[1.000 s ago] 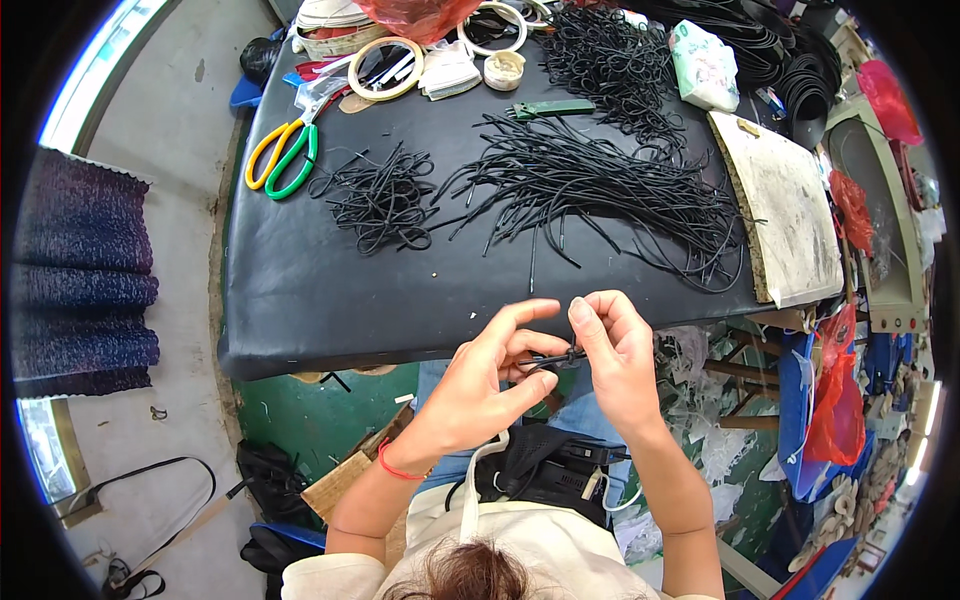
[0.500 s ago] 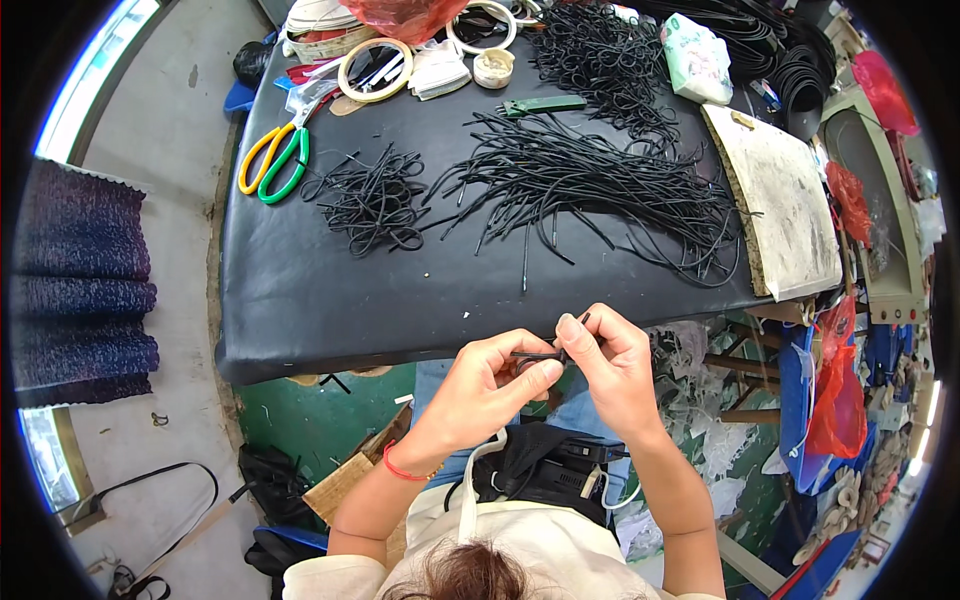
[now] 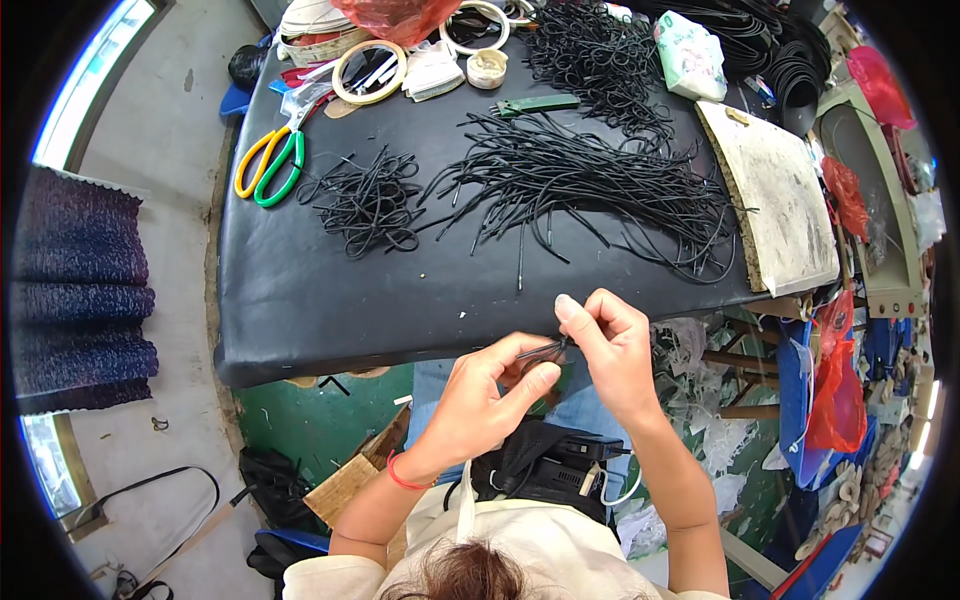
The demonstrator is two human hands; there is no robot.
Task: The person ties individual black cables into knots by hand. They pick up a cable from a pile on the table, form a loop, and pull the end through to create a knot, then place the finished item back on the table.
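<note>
Just off the table's near edge, my left hand [image 3: 497, 392] pinches a thin black cord [image 3: 543, 351] that is bent into a loop. My right hand [image 3: 612, 352] grips the same cord between thumb and fingers, close to my left fingertips. Part of the cord is hidden inside both hands. Beyond them on the black table [image 3: 340, 310] lies a broad bundle of straight black cords [image 3: 590, 190], some with stiff tips. To its left sits a smaller tangled heap of looped black cords [image 3: 368, 203].
Scissors [image 3: 272, 165] with yellow and green handles lie at the table's left. A green-handled tool [image 3: 538, 104], tape rolls [image 3: 369, 72], a small tub [image 3: 486, 69] and a tissue pack [image 3: 690, 55] stand at the back. A worn board [image 3: 775, 205] lies at the right.
My right hand has risen slightly and drawn a little away from my left. More of the looped cord shows between the hands. The piles on the table have not changed.
</note>
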